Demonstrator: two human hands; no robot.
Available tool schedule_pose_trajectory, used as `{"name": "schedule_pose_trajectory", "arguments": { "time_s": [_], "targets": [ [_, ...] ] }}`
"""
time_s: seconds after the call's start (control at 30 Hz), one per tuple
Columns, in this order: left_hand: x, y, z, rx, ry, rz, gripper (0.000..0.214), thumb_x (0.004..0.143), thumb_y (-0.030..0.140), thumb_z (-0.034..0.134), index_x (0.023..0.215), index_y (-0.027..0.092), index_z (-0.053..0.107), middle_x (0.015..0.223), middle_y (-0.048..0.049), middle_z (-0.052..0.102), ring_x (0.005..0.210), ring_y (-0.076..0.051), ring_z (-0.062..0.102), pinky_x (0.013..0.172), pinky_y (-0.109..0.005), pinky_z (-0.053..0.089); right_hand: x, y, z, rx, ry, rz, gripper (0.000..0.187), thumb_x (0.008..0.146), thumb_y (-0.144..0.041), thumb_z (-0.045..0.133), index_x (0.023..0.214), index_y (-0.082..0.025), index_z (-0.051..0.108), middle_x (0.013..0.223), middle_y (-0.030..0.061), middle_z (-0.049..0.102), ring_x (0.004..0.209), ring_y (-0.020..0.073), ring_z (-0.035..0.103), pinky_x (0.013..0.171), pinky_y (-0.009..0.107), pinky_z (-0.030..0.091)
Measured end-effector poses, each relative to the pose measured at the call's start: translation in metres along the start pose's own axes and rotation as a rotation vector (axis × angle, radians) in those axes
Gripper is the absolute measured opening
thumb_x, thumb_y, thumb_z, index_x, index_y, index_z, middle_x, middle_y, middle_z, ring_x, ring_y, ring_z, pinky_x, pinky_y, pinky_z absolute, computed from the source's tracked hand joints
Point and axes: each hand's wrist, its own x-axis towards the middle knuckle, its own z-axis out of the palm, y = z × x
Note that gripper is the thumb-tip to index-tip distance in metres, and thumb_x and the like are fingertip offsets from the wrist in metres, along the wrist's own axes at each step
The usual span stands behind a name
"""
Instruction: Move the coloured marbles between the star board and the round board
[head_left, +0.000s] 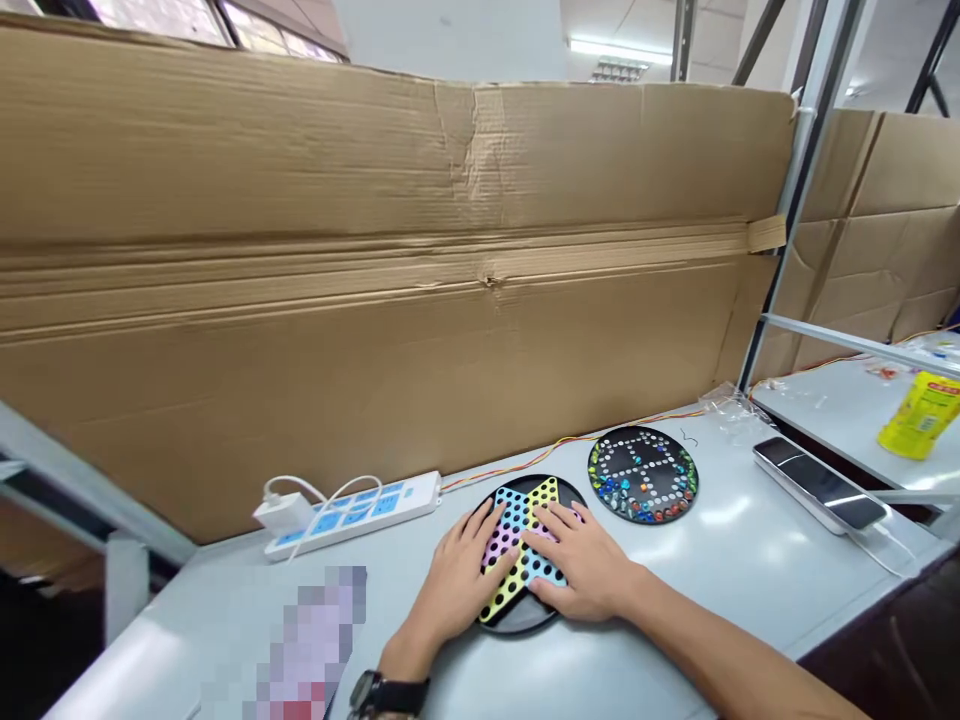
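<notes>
A round black game board with a pastel star of holes in yellow, blue and pink lies on the white table. My left hand rests flat on its left side, fingers spread. On the board's right side lies my right hand, also flat with fingers stretched out. Neither hand holds anything. A second round black board with several coloured marbles in its holes sits just behind and to the right, untouched. A dark watch is on my left wrist.
A white power strip with a plugged charger lies at the back left. A phone on a white slab sits at the right. A tall cardboard wall closes the back. A yellow bottle stands on the neighbouring table. Thin coloured wires run along the wall.
</notes>
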Motion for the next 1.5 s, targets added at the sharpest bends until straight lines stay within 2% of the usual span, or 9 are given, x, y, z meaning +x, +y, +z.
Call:
{"name": "schedule_pose_trajectory", "arguments": {
  "time_s": [0.2, 0.43, 0.67, 0.77, 0.9, 1.03, 1.13, 1.27, 1.5],
  "targets": [
    [0.002, -0.005, 0.003, -0.039, 0.091, 0.004, 0.07, 0.109, 0.057, 0.057, 0.173, 0.032, 0.065, 0.183, -0.0076, 0.064, 0.168, -0.037, 0.061, 0.14, -0.058, 0.051, 0.002, 0.0, -0.004, 0.034, -0.003, 0.013, 0.07, 0.111, -0.062, 0.067, 0.173, -0.028, 0.066, 0.19, 0.0148, 0.049, 0.174, 0.0419, 0.048, 0.145, 0.068, 0.035],
    [0.004, -0.007, 0.006, -0.065, 0.087, -0.003, 0.071, 0.109, 0.06, 0.055, 0.172, 0.028, 0.066, 0.183, -0.0102, 0.064, 0.169, -0.037, 0.06, 0.142, -0.06, 0.047, 0.004, 0.0, -0.005, 0.041, 0.027, 0.002, 0.066, 0.11, -0.058, 0.071, 0.169, -0.027, 0.07, 0.187, 0.0151, 0.054, 0.171, 0.0428, 0.052, 0.143, 0.069, 0.038],
    [0.005, -0.011, 0.013, -0.093, 0.184, 0.029, 0.063, 0.107, 0.056, 0.06, 0.162, 0.03, 0.073, 0.175, -0.0113, 0.072, 0.162, -0.038, 0.066, 0.136, -0.064, 0.055, 0.003, 0.005, -0.006, 0.045, 0.061, -0.023, 0.058, 0.107, -0.053, 0.078, 0.16, -0.03, 0.075, 0.18, 0.0128, 0.063, 0.167, 0.0369, 0.056, 0.141, 0.061, 0.041],
    [0.006, -0.005, 0.011, -0.109, 0.246, 0.024, 0.06, 0.107, 0.055, 0.058, 0.159, 0.029, 0.075, 0.174, -0.0107, 0.072, 0.163, -0.038, 0.065, 0.136, -0.064, 0.055, 0.003, 0.011, -0.007, 0.079, 0.155, -0.006, 0.05, 0.105, -0.043, 0.078, 0.153, -0.028, 0.078, 0.172, 0.0128, 0.07, 0.158, 0.034, 0.064, 0.136, 0.054, 0.047],
    [0.008, 0.003, 0.003, -0.128, 0.367, 0.029, 0.054, 0.108, 0.053, 0.054, 0.149, 0.028, 0.079, 0.165, -0.0113, 0.078, 0.153, -0.038, 0.072, 0.13, -0.06, 0.061, 0.003, 0.027, -0.024, 0.125, 0.347, 0.067, 0.039, 0.104, -0.036, 0.071, 0.141, -0.027, 0.082, 0.154, 0.0143, 0.079, 0.141, 0.0351, 0.072, 0.123, 0.055, 0.057],
    [0.009, 0.005, 0.0, -0.163, 0.387, 0.026, 0.055, 0.11, 0.056, 0.049, 0.144, 0.027, 0.08, 0.162, -0.0116, 0.08, 0.151, -0.038, 0.074, 0.127, -0.06, 0.063, -0.004, 0.062, -0.054, 0.177, 0.587, 0.183, 0.03, 0.106, -0.037, 0.058, 0.112, -0.023, 0.084, 0.12, 0.0137, 0.086, 0.112, 0.0323, 0.077, 0.104, 0.049, 0.062],
    [0.009, 0.006, 0.001, -0.179, 0.381, 0.025, 0.054, 0.107, 0.057, 0.052, 0.141, 0.027, 0.081, 0.159, -0.0119, 0.082, 0.149, -0.038, 0.075, 0.124, -0.06, 0.065, -0.021, 0.094, -0.073, 0.228, 0.676, 0.295, 0.031, 0.101, -0.041, 0.055, 0.098, -0.026, 0.082, 0.101, 0.0092, 0.083, 0.088, 0.0265, 0.072, 0.088, 0.042, 0.062],
    [0.008, 0.01, 0.003, -0.204, 0.385, 0.029, 0.052, 0.108, 0.053, 0.053, 0.141, 0.027, 0.082, 0.156, -0.0117, 0.084, 0.146, -0.038, 0.076, 0.125, -0.062, 0.064, -0.058, 0.122, -0.083, 0.257, 0.544, 0.369, 0.03, 0.096, -0.046, 0.06, 0.093, -0.025, 0.08, 0.094, 0.0078, 0.082, 0.075, 0.0245, 0.065, 0.08, 0.042, 0.06],
    [0.007, 0.016, 0.002, -0.219, 0.338, 0.018, 0.051, 0.107, 0.052, 0.053, 0.141, 0.027, 0.082, 0.16, -0.0117, 0.082, 0.15, -0.039, 0.074, 0.127, -0.062, 0.062, -0.1, 0.127, -0.071, -0.115, 0.317, 0.235, 0.019, 0.106, -0.04, 0.064, 0.094, -0.028, 0.073, 0.103, 0.0092, 0.077, 0.096, 0.0298, 0.069, 0.09, 0.046, 0.058]
  ]
}}
